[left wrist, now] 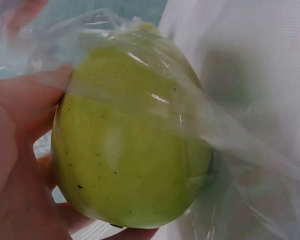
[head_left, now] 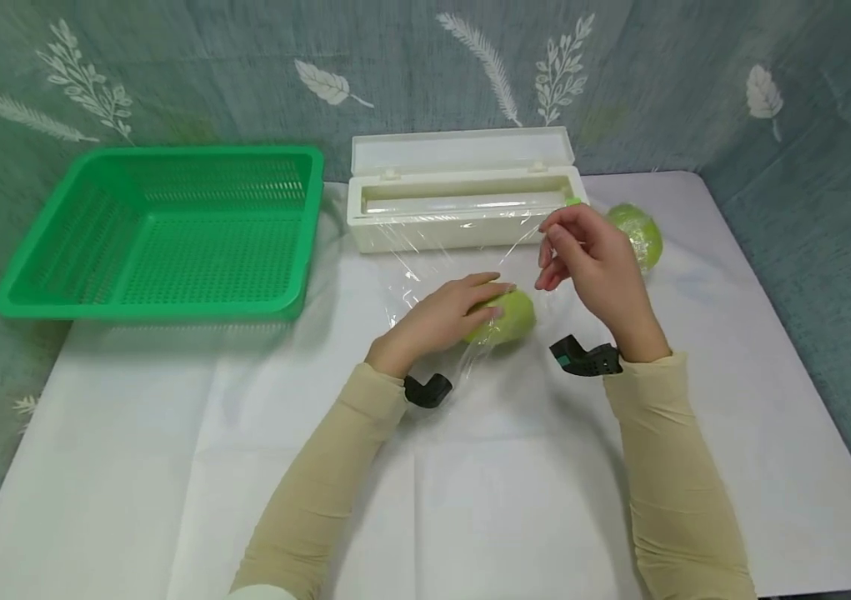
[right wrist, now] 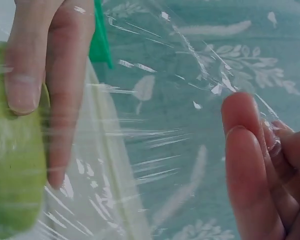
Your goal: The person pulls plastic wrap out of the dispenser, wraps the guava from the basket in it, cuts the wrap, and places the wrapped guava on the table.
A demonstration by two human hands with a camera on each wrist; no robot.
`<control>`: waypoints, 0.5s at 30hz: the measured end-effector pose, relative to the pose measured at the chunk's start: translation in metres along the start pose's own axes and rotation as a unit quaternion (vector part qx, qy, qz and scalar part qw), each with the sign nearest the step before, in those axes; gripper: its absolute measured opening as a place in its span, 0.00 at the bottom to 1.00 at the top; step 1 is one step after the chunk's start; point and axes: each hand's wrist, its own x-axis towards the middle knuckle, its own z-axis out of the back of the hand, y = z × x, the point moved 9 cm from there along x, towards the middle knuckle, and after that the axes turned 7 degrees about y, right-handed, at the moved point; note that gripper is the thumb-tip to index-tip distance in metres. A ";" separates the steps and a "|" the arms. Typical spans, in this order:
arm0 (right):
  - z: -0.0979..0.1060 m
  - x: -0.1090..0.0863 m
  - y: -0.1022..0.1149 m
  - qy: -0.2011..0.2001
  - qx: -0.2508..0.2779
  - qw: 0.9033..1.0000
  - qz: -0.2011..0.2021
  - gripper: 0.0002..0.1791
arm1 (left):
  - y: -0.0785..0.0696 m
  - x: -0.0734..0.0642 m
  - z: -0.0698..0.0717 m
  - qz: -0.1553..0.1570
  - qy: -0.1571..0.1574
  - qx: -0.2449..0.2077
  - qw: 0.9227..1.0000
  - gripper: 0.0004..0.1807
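Landmark: white film box (head_left: pixel 470 236), standing open. Item one: green fruit (head_left: pixel 513 318), in front of the box, film draped over it. We judge it firm, moderately heavy, smooth and apt to roll; we would cup its broad sides. Left hand (head_left: pixel 443 312): fingers curled around the fruit. Item two: clear film (right wrist: pixel 155 150), stretched in front of the box; we expect it light, limp, clingy, easily torn, best taken by its edge. Right hand (head_left: pixel 593 254): thumb and forefinger pinching film, by the box's right end. Also listed: wrapped fruit (head_left: pixel 637 236), right of the box; green basket (head_left: pixel 155 312), left of it.
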 end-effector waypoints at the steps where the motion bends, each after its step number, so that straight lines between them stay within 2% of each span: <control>1: -0.001 0.003 -0.005 -0.005 0.019 1.000 0.000 0.09 | 0.001 0.000 -0.001 -0.005 0.000 -0.006 1.000 0.25; 6: -0.006 0.012 -0.033 -0.030 0.106 0.994 -0.008 0.12 | 0.005 0.002 -0.009 -0.022 0.008 -0.030 0.999 0.24; 10: -0.009 0.015 -0.051 -0.049 0.131 0.990 -0.013 0.13 | 0.004 0.002 -0.008 -0.032 0.009 -0.038 0.999 0.24; 15: -0.015 0.024 -0.063 -0.042 0.141 0.989 -0.011 0.11 | 0.002 0.000 0.003 -0.047 -0.007 -0.059 0.997 0.23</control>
